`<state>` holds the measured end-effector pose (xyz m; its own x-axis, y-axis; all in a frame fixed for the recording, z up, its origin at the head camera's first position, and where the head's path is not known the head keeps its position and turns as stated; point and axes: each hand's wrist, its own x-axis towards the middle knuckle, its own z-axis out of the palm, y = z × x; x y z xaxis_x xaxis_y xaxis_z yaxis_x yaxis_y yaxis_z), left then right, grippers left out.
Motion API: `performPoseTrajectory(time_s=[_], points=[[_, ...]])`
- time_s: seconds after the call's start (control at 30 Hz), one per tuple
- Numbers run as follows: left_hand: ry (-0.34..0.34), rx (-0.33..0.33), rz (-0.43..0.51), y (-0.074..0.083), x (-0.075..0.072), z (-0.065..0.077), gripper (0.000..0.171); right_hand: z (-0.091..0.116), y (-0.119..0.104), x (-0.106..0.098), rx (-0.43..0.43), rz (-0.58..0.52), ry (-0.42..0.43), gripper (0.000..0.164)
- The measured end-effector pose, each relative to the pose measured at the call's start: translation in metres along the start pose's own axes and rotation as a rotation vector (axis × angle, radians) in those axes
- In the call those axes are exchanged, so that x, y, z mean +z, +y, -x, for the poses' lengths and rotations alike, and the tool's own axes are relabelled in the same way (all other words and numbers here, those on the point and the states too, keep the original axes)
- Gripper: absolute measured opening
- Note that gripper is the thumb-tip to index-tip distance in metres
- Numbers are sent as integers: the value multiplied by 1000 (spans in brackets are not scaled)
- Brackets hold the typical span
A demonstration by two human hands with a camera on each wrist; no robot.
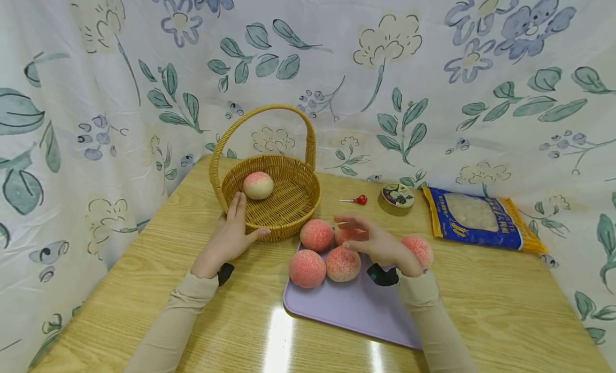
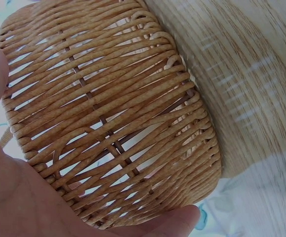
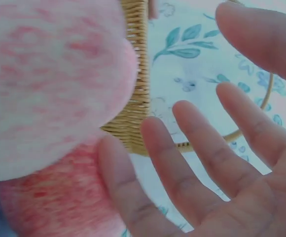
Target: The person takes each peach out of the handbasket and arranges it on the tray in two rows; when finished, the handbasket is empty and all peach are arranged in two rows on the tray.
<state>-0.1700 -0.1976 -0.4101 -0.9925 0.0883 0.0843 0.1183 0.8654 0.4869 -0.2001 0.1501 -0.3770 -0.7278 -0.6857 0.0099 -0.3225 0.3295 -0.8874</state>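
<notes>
A wicker basket (image 1: 284, 223) with a tall arched handle stands on the table, one pale peach (image 1: 258, 185) with a pink top inside it at the left. My left hand (image 1: 230, 233) rests against the basket's front left side, fingers straight and thumb spread along the wall; the left wrist view shows its woven side (image 2: 108, 108) up close. Over the lilac tray (image 1: 356, 309) hovers my right hand (image 1: 375, 242), fingers apart and holding nothing. Several peaches (image 1: 307, 269) lie on the tray beneath and beside it, one partly hidden by that hand. A peach (image 3: 49, 84) looms beside its fingers in the right wrist view.
Behind the tray lie a red lollipop (image 1: 360, 200) and a round tin (image 1: 397, 197). A blue and yellow food packet (image 1: 474, 218) lies at the back right. One more peach (image 1: 417, 250) sits by the right wrist. A floral curtain (image 1: 337, 68) hangs behind the table.
</notes>
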Motion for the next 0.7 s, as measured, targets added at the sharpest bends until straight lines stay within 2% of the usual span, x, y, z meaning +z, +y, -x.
performPoseTrajectory(time_s=[0.13,0.33,0.7], points=[[-1,1,1,0,0,0,105,-14,-5,-4,-48,-27,19,58],[-12,-5,8,-1,0,0,106,-41,-20,-10,-100,32,42,56],[-24,-21,17,-2,-1,-1,107,-83,-32,-7,-53,10,29,59]])
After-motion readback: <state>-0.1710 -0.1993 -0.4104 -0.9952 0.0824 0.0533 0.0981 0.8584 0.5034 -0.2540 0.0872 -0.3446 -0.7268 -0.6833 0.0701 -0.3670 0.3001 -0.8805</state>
